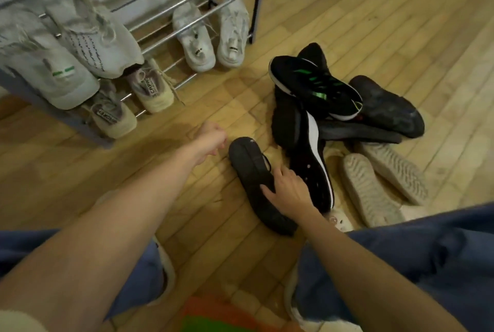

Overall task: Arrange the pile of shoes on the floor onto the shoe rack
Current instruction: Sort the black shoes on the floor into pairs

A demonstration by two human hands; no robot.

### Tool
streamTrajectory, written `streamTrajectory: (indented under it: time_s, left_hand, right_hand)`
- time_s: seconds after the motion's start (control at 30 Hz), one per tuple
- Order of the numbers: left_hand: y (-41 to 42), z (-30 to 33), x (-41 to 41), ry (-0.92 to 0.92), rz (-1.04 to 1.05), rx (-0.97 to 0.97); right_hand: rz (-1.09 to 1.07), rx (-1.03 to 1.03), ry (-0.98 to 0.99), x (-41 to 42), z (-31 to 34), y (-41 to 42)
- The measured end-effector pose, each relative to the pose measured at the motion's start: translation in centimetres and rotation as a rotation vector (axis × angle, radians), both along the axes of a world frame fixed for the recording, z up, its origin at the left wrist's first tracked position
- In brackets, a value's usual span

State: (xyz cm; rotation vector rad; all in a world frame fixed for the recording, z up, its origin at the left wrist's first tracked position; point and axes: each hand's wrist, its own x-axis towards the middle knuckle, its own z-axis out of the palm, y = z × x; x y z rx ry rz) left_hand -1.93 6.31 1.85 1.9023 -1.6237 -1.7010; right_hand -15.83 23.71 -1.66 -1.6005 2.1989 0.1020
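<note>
My right hand [290, 191] lies low at the centre of the frame on a black slip-on shoe [256, 184], fingers spread flat across its upper rather than curled round it, so the grip is apart and only resting there. That shoe lies on the wooden floor [374, 11], toe toward the upper left, just beside the pile. My left hand [212, 139] reaches out above it, close to the shoe's toe but not touching; its fingers curl loosely and hold nothing.

The pile sits right of centre: a black trainer with green stripes [318, 83] on top, a dark clog [387, 104] at its right, a black shoe with a white sole edge [312, 160] touching my right hand's side, and two pale shoes turned sole-up [374, 187] at the lower right.

The shoe rack [165, 3] fills the upper left. A pair of white trainers [211, 35] stands on its lowest rails near the right post, two beige trainers [133, 102] sit further left, and two pale grey shoes [66, 51] rest on a higher tier.
</note>
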Motion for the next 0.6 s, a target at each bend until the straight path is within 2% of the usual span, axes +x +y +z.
streamTrajectory:
  time_s: [0.07, 0.17, 0.27, 0.37, 0.5, 0.6]
  left_hand:
    - [0.6, -0.5, -1.3, -0.034, -0.054, 0.0]
    - [1.8, -1.6, -2.8, -0.065, -0.148, 0.007]
    - [2.7, -2.3, -3.9, -0.168, -0.236, -0.079]
    - [3.3, -2.6, -4.6, -0.204, -0.283, -0.136]
    - [3.4, -3.4, -4.9, -0.235, -0.333, -0.182]
    - [3.2, -4.1, -4.6, -0.263, -0.371, -0.215]
  right_hand:
    - [0.035, -0.142, 0.141, -0.3, -0.2, 0.5]
    - [-0.147, -0.305, 0.29, -1.1, -0.2, 0.5]
    - [-0.414, -0.294, 0.258, -2.3, 0.1, 0.1]
    - [-0.553, -0.268, 0.227, -3.2, 0.1, -0.3]
    - [-0.456, -0.443, 0.24, -4.4, 0.0, -1.4]
    - [-0.333, -0.391, 0.172, -5.2, 0.1, -3.8]
